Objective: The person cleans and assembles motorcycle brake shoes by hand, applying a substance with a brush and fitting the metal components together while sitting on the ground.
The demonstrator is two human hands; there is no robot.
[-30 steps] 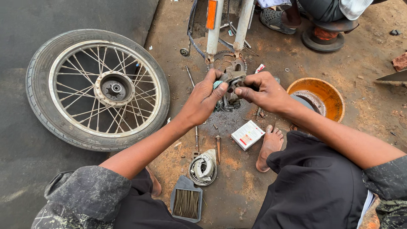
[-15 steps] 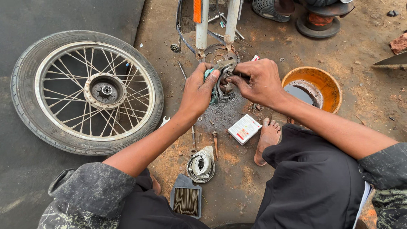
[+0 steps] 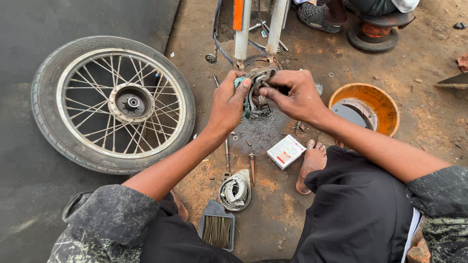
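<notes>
**A:** How are the two hands posed?

**B:** Both arms reach forward from bent knees, forearms converging. The left hand [image 3: 229,104] is curled around the near-left side of a round metal brake part [image 3: 258,92], with a scrap of green cloth [image 3: 240,85] showing under its fingers. The right hand [image 3: 292,95] grips the part's right side, thumb and fingers pinched onto it. Both hands are closed on the part, held up off the ground.

**B:** Exactly which piece the right fingertips pinch is hard to tell; the metal is dark and crowded.

**A:** What lies around the hands?

**B:** Just beyond them stand two fork legs [image 3: 258,29]. Far to the left of the left hand lies a spoked wheel [image 3: 114,102]. To the right of the right hand sits an orange bowl [image 3: 378,97]. Nearer the person, below the hands, are a small white box [image 3: 286,151], a bare foot [image 3: 312,163], a second round brake plate [image 3: 234,190] and a wire brush [image 3: 217,229], all on dirt ground [image 3: 429,122].
</notes>
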